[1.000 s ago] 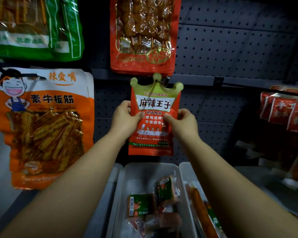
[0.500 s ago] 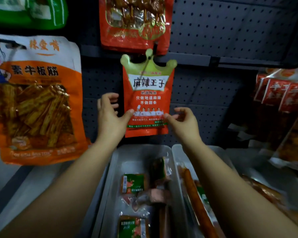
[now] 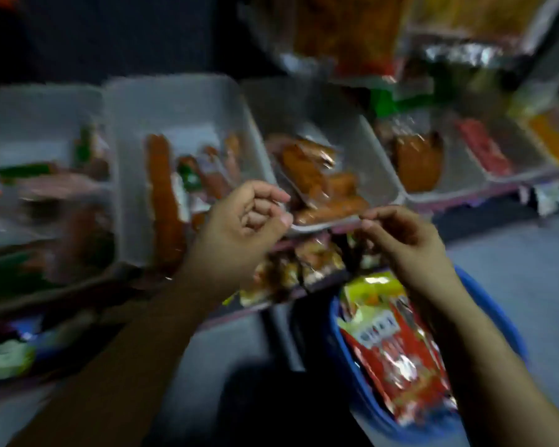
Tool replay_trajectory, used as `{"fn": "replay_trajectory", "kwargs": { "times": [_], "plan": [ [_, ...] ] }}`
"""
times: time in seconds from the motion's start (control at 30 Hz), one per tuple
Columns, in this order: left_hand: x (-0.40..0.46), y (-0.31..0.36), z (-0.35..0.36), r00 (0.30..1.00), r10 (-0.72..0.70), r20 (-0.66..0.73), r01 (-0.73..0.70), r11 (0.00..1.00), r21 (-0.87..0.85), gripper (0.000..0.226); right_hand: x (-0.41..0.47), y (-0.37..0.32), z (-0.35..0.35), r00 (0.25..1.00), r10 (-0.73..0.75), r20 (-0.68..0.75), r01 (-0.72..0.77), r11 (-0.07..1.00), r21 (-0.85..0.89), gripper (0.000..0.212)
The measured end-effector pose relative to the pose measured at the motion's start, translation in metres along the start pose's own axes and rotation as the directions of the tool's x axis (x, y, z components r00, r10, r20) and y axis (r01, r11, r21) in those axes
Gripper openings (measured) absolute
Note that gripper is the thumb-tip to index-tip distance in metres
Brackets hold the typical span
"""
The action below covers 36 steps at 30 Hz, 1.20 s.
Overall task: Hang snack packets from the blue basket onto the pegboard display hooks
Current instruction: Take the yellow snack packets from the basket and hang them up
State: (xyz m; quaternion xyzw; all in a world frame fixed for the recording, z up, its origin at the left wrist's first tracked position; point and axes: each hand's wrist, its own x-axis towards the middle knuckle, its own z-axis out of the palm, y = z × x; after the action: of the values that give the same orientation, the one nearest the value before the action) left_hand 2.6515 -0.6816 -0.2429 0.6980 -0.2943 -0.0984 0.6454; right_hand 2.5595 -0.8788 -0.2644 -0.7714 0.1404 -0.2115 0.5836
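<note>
Head view, blurred by motion: both hands hang empty above a blue basket [image 3: 504,321] that sits low at the right, with the person's right forearm crossing over it. The left hand [image 3: 239,227] has its fingers curled loosely into the palm with nothing between them; the right hand [image 3: 404,240] has its fingers bent and drawn together at the tips, also holding nothing, so neither grip is clamped on a packet. Snack packets [image 3: 397,356], red with yellow-green tops, lie stacked inside the basket just below the right wrist.

Judging by this, the step in hand is the reach for the next packet. The next move calls for the right hand to drop into the basket, take the topmost packet by its upper edge, and lift it toward the display; the pegboard and its hooks are not clearly in view here, so where it should hang cannot be told.

A row of white trays [image 3: 181,101] holding wrapped sausages and meat snacks runs across the shelf beyond the hands, their front rims close to the knuckles. Small packets [image 3: 307,262] hang under the shelf edge just beside the basket's far rim. Open floor [image 3: 513,253] lies to the right, giving room on that side.
</note>
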Motion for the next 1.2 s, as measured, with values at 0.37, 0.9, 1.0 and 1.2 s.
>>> {"fn": "replay_trajectory", "kwargs": {
  "times": [0.37,0.9,1.0,1.2],
  "plan": [
    [-0.039,-0.168,0.245,0.791,-0.573,0.213,0.548,0.819,0.17,0.016,-0.084,0.204,-0.195,0.835,0.534,-0.132,-0.537,0.739,-0.406,0.011],
    [-0.072,-0.209,0.287,0.713,-0.697,-0.083,0.701,0.705,0.104,0.076,-0.094,0.268,-0.146,0.749,0.657,0.087,-0.661,0.75,0.015,0.017],
    [-0.073,-0.201,0.291,0.684,-0.73,-0.005,0.724,0.679,-0.121,0.071,-0.09,0.259,-0.157,0.788,0.609,0.09,-0.612,0.757,0.229,0.019],
    [-0.067,-0.195,0.284,0.63,-0.775,-0.041,0.75,0.621,-0.227,0.028,-0.069,0.242,-0.144,0.815,0.538,0.213,-0.578,0.778,0.246,0.017]
  ]
}}
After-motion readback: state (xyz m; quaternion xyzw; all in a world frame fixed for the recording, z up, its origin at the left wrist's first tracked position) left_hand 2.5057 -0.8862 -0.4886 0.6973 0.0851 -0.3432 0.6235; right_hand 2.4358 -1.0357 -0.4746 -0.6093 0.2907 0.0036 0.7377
